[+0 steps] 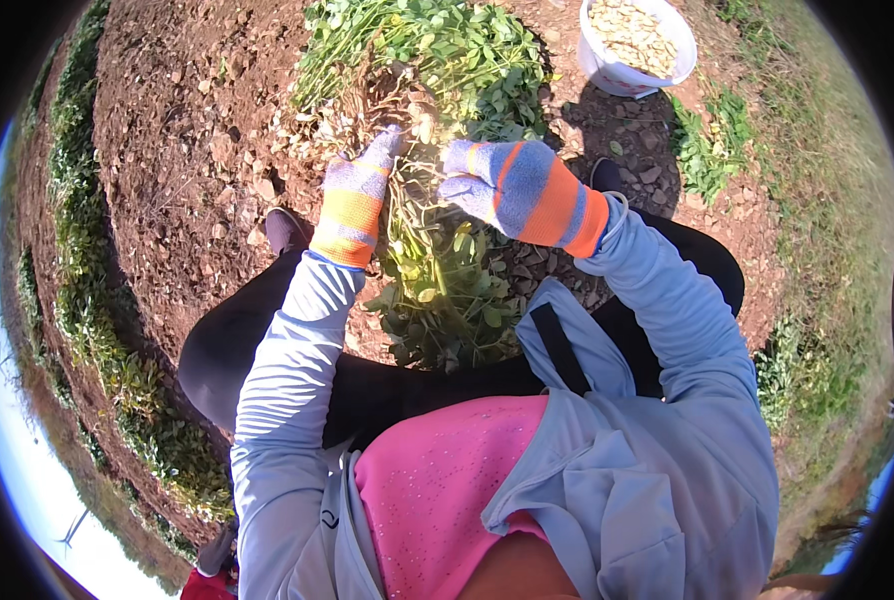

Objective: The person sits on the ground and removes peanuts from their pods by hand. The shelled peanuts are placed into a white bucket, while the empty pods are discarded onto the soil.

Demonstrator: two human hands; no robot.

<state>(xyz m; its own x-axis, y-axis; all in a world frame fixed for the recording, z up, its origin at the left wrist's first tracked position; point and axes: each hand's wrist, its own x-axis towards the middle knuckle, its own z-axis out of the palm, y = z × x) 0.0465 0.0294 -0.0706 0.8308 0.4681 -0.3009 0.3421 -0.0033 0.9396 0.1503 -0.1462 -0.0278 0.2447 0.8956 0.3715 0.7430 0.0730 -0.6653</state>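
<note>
Both my hands wear knitted gloves striped in orange and grey-purple. My left hand [355, 195] is closed around the stems of an uprooted peanut plant [439, 277], whose leaves hang towards me between my legs. To the right of those stems, my right hand [526, 187] has its fingers curled close to the root end. Its fingertips are washed out by glare, so whether a pod sits in them is unclear. Just beyond the hands lie tangled roots with pale peanut pods [316, 135]. Past these rests a heap of leafy green peanut plants [447, 45].
A white plastic bucket [604, 71] holding many peanut pods stands at the far right. Stony reddish soil [184, 135] spreads to the left, with rows of green plants [79, 225] beyond. Dry grass [822, 247] borders the right. My shoes [287, 229] rest on the ground.
</note>
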